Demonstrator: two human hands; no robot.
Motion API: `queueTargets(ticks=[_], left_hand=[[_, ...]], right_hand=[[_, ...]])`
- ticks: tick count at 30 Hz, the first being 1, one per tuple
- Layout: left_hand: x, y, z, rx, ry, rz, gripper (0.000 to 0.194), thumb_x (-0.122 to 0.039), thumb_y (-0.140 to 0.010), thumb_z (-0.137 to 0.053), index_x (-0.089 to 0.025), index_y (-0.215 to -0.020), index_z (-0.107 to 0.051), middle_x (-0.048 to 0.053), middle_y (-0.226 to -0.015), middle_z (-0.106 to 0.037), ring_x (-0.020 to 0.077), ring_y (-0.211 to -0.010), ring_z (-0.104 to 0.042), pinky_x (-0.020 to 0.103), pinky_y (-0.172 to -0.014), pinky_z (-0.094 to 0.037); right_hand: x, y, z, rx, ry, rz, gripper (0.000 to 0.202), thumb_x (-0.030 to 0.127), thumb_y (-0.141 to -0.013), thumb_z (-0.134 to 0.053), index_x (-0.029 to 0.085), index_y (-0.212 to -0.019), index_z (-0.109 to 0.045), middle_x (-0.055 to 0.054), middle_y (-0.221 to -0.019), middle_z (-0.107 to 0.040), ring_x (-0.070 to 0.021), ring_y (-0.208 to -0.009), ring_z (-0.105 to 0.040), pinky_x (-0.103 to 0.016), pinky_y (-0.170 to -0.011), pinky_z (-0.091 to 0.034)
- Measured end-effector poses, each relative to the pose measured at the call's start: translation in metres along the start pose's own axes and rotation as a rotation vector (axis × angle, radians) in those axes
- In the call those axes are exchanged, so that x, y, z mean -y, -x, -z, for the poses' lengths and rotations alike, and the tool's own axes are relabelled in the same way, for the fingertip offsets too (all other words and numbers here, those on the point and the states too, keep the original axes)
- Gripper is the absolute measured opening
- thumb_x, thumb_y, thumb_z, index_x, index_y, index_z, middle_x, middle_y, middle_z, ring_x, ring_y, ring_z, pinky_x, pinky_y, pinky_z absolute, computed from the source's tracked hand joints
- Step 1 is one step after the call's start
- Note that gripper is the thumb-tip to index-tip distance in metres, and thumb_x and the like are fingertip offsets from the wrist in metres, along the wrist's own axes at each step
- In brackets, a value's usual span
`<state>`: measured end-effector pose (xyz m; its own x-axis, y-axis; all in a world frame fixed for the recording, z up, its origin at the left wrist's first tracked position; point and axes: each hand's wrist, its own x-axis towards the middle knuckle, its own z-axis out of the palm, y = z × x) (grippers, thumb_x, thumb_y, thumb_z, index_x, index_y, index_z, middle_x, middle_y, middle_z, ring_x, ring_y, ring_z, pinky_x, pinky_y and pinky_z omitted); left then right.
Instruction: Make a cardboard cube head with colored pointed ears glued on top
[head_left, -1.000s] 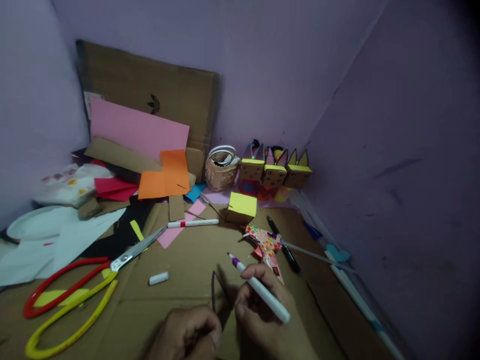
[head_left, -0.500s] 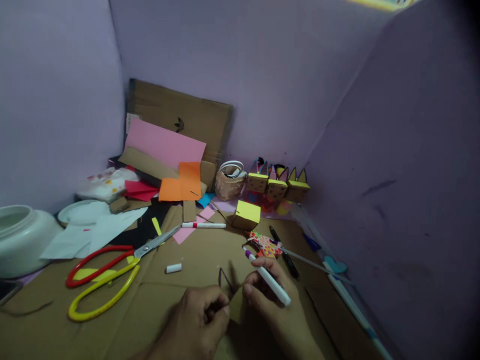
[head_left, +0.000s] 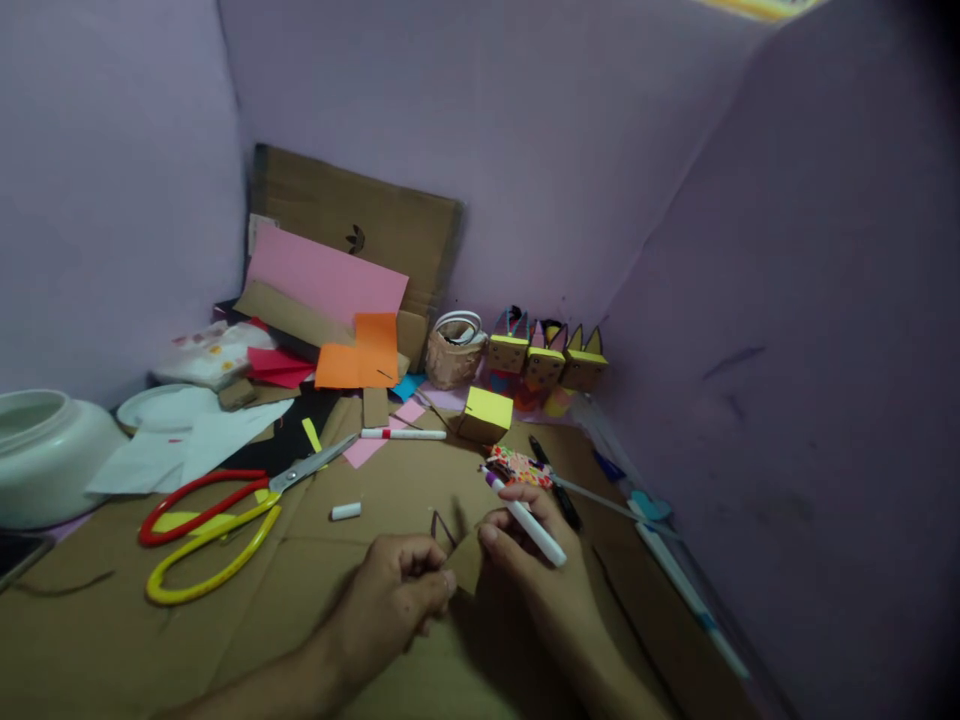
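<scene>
Between my hands is a small brown cardboard piece [head_left: 468, 563], its flat face now showing. My left hand [head_left: 405, 595] pinches its left edge between thumb and fingers. My right hand [head_left: 536, 550] has its fingertips at the piece's upper right and also holds a white marker [head_left: 532, 528], purple tip uncapped and pointing up to the left. A dark-edged pointed shape [head_left: 442, 530] stands just behind the piece. A white cap [head_left: 346, 512] lies on the cardboard sheet [head_left: 300, 620] left of my hands. Farther back sits a cardboard block with a yellow top [head_left: 489, 407].
Large red and yellow scissors [head_left: 277, 484] lie open at left, near a white pot [head_left: 60, 470]. Another marker [head_left: 405, 434], an orange sheet [head_left: 375, 350] and a small basket [head_left: 454, 358] are behind. Several yellow-topped boxes [head_left: 545, 368] stand back right, with a black pen [head_left: 555, 480] nearer.
The cardboard piece has turned from nearly edge-on to show its flat face. My left hand has tilted slightly with it. The view has shifted a little, so the surroundings sit higher in the picture.
</scene>
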<state>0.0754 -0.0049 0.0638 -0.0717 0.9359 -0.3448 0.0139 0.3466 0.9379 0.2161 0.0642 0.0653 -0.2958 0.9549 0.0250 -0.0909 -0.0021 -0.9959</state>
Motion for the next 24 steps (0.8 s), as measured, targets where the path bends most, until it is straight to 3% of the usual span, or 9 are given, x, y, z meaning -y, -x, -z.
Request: queueTargets(ticks=[7, 15, 20, 24], left_hand=[[-0.0013, -0.0017, 0.002, -0.011, 0.036, 0.005, 0.025, -0.04, -0.063, -0.054, -0.017, -0.057, -0.047, -0.006, -0.047, -0.045, 0.0058, -0.039, -0.035, 0.018, -0.038, -0.025], [-0.0035, -0.0009, 0.0025, 0.001, -0.012, -0.028, 0.027, -0.042, -0.064, -0.054, -0.018, -0.055, -0.047, -0.006, -0.044, -0.042, 0.0068, -0.039, -0.034, 0.02, -0.04, -0.026], [-0.0059, 0.0012, 0.0014, 0.052, -0.067, -0.054, 0.03, -0.045, -0.067, -0.054, -0.017, -0.058, -0.048, -0.005, -0.046, -0.042, 0.0073, -0.043, -0.034, 0.02, -0.042, -0.025], [-0.0041, 0.0006, 0.002, 0.016, -0.089, -0.02, 0.033, -0.048, -0.068, -0.053, -0.017, -0.056, -0.047, -0.006, -0.044, -0.041, 0.0071, -0.041, -0.033, 0.02, -0.042, -0.026]], right_hand=[[0.0055, -0.0005, 0.0006, 0.008, -0.029, 0.004, 0.03, 0.03, -0.068, -0.067, 0.02, -0.09, -0.05, 0.004, -0.062, -0.059, -0.0136, -0.054, -0.058, -0.027, -0.054, -0.047], [0.0039, 0.0029, -0.0051, 0.098, -0.068, -0.084, 0.032, 0.022, -0.061, -0.067, 0.022, -0.09, -0.051, 0.008, -0.062, -0.052, -0.0085, -0.046, -0.051, -0.021, -0.045, -0.044], [0.0046, 0.0055, -0.0061, 0.097, -0.079, -0.061, 0.03, 0.019, -0.061, -0.067, 0.021, -0.088, -0.053, 0.008, -0.063, -0.052, -0.0075, -0.048, -0.05, -0.019, -0.046, -0.044], [0.0021, 0.0064, -0.0061, 0.117, -0.05, -0.023, 0.028, 0.022, -0.066, -0.068, 0.02, -0.09, -0.054, 0.006, -0.063, -0.056, -0.0079, -0.049, -0.053, -0.019, -0.048, -0.044]])
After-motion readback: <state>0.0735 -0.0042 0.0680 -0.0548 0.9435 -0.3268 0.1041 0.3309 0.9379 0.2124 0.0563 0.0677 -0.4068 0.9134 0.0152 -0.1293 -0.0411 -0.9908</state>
